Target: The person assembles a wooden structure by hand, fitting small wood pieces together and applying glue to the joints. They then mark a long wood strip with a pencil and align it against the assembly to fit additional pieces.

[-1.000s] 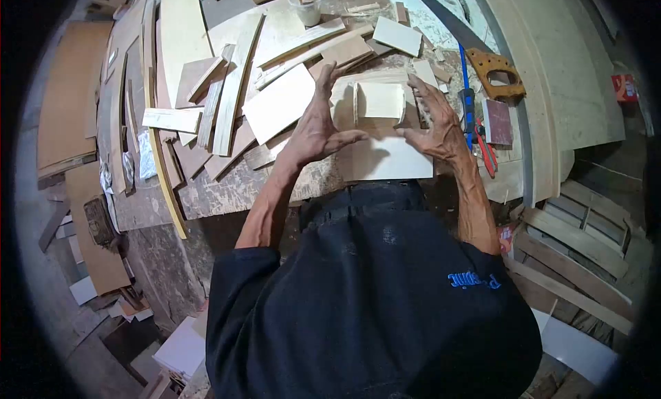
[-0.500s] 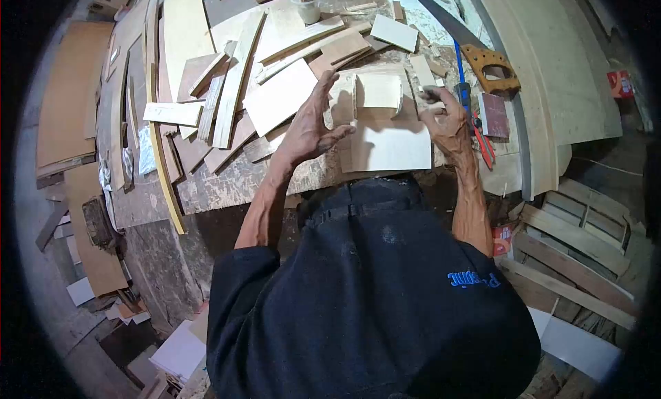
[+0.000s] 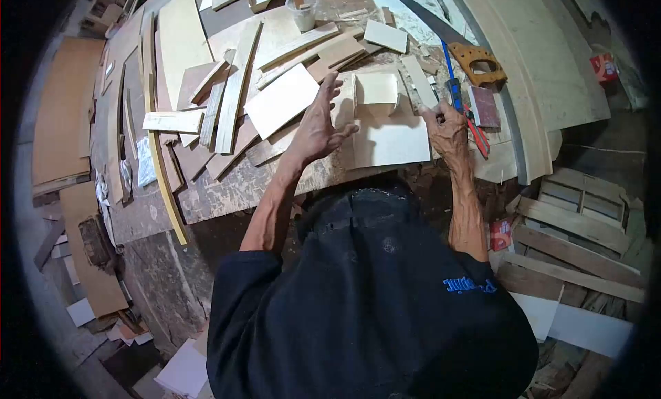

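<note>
In the head view a small pale wooden assembly (image 3: 376, 89) stands on the workbench, with a curved raised part at its back and a flat board (image 3: 392, 143) at its front. My left hand (image 3: 322, 127) hovers at its left side, fingers spread, holding nothing. On the other side my right hand (image 3: 447, 129) has its fingers closed on the near end of a thin pale wood strip (image 3: 418, 81). That strip slants away from me, just right of the assembly. The fingertips hide its near end.
A handsaw (image 3: 477, 63), a blue cutter (image 3: 454, 92), red-handled pliers (image 3: 476, 132) and a reddish block (image 3: 485, 106) lie at the right. Wood offcuts and a white board (image 3: 282, 99) are scattered left. A plastic cup (image 3: 303, 17) stands at the back.
My right hand has come down onto the wood strip and closed on its near end; the strip has shifted slightly toward me. My left hand stays spread beside the assembly. The view has shifted slightly.
</note>
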`<state>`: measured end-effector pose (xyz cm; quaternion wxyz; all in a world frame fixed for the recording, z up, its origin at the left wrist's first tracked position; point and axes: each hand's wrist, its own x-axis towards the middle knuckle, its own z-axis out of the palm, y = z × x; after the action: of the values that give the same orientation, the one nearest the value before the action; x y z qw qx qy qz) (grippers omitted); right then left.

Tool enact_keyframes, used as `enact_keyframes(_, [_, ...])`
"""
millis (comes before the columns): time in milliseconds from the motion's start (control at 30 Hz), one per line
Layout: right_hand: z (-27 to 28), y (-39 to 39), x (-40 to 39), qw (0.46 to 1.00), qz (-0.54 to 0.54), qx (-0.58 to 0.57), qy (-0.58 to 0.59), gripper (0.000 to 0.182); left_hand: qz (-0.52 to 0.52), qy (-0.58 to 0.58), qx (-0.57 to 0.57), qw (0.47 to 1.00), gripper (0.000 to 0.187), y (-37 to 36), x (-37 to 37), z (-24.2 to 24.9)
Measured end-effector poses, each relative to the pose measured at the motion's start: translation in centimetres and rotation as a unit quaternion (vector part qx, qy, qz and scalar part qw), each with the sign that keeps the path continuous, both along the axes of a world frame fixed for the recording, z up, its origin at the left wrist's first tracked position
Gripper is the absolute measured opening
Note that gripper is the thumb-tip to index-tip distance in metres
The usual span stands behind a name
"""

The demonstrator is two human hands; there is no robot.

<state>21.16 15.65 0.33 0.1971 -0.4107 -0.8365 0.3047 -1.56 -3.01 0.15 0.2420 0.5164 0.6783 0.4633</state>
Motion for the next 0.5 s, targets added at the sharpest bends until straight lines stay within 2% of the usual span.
enact_keyframes(67, [1.2,-0.8,0.1,0.999,-0.013,-0.008,-0.034,0.031,0.007,-0.019,-0.010,1.000,0.110,0.2,0.2,0.5])
enact_keyframes(267, [-0.5,-0.5,1.2,0.994,-0.052,-0.043,0.087,0.030,0.031,-0.013,-0.010,0.999,0.114,0.6,0.9,0.5])
enact_keyframes(367, [0.6,-0.4,0.9,0.984,-0.025,-0.088,0.150,0.024,0.056,0.006,0.020,0.998,0.112,0.7,1.5,0.0])
enact_keyframes(467, [1.4,0.6,0.1,0.987,-0.001,-0.112,0.111,0.024,0.093,0.024,0.010,0.995,0.110,0.8,2.4,0.9])
enact_keyframes(500, [0.9,1.1,-0.3,0.980,0.019,-0.141,0.136,0.024,0.106,0.024,0.030,0.994,0.108,0.9,2.8,1.0])
